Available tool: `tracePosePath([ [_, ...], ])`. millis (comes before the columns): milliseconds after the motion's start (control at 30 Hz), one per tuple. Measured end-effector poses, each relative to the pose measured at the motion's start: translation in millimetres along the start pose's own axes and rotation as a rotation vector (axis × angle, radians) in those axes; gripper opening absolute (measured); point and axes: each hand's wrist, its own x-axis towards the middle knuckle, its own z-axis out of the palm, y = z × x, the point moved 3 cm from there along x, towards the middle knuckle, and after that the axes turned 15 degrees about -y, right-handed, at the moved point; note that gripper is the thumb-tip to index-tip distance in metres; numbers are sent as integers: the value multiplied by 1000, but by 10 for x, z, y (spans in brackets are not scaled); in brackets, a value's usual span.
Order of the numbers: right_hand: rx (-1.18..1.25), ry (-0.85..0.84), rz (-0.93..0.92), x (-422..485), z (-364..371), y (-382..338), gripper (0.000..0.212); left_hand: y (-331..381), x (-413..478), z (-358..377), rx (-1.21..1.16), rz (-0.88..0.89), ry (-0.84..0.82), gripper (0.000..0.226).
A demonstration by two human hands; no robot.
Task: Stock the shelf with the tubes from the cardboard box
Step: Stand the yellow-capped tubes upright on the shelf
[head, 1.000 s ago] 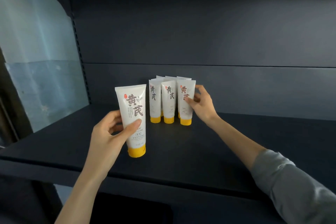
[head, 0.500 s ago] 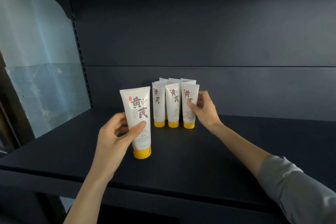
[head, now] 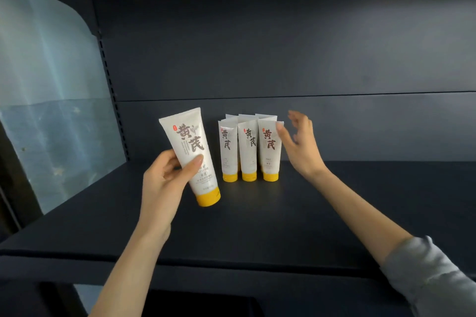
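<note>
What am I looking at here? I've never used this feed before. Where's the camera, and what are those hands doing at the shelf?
There is no machine here. These are a person's two bare hands, filmed by one wide-angle camera worn on the head, looking forward and down. The dark flat shelf carries a tight cluster of white plastic tubes with yellow caps, standing caps down. The left hand grips one more such tube, tilted, with its cap lowest. The right hand is open beside the cluster's right edge and holds nothing; whether it touches is unclear.

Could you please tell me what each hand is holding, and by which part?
The left hand grips a tube around its middle; the right hand holds nothing.
</note>
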Motion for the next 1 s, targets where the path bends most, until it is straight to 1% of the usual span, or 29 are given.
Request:
tracePosePath([
  [33,13,-27,-39,-59,49,-122,52,1,14,12,-20,2,2,17],
  [100,44,-130,-108,-215,210,-346,51,6,33,54,-70,4,10,16],
  [200,1,-289,-184,-494,521,-589,57,20,41,122,-120,15,9,15],
  [267,-71,-339,-214,-638,703,-668,67,28,27,155,-131,23,-4,16],
  [333,-113,-337,-243,-727,842,-712,74,37,4,180,-149,29,-27,18],
  [400,-135,-278,-275,-774,929,-729,75,33,-17,198,-170,33,-43,18],
  [500,-128,-186,-261,-792,956,-706,73,20,-35,209,-188,38,-43,19],
  [567,-196,-150,-240,-801,969,-694,74,8,-43,198,-182,40,-47,21],
  [633,-241,-136,-227,-801,984,-686,75,-12,-54,177,-170,45,-47,22],
  [700,-216,-162,-202,-787,1018,-680,74,-22,-62,139,-132,46,-62,23],
  [767,-101,-219,-150,-747,1066,-656,72,-39,-70,77,-78,34,-126,25],
  [833,-21,-247,-94,-682,1098,-607,70,-56,-95,-4,41,13,-227,31],
  [900,-27,-252,-33,-586,1121,-531,69,-103,-146,-101,273,-37,-322,46],
  [967,-54,-247,49,-468,1140,-449,68,-194,-218,-203,569,-152,-402,71],
  [1000,-56,-241,83,-402,1151,-410,66,-237,-256,-248,703,-206,-435,77],
])
